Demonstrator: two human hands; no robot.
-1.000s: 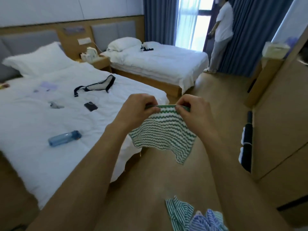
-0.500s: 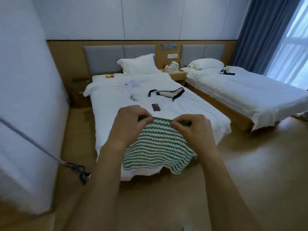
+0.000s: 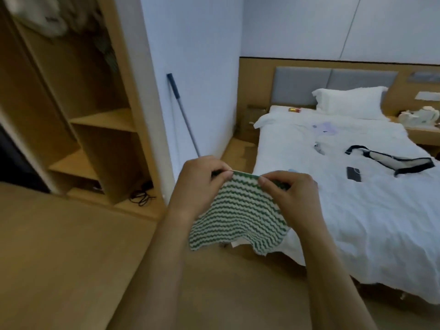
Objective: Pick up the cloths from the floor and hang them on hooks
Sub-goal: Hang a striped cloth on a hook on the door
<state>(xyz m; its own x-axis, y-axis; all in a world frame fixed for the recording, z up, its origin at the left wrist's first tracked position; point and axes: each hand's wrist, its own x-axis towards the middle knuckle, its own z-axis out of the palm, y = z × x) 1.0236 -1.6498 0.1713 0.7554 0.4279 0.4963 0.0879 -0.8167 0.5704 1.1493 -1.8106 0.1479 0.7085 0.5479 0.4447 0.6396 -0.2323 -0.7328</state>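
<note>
The view is swinging left since a moment ago, bringing an open wooden closet (image 3: 95, 120) into sight while the second bed is dropping out. Both hands are still pinching the top edge of the green-and-white striped cloth (image 3: 238, 210), left hand (image 3: 197, 186) and right hand (image 3: 288, 196), letting it hang above the floor (image 3: 71, 258). Beyond, a white bed (image 3: 357, 198) is lying, and a mop handle (image 3: 183, 115) is leaning on the wall.

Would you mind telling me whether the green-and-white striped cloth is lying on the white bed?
No, the green-and-white striped cloth hangs in the air, pinched at its top edge by the left hand and the right hand.
</note>
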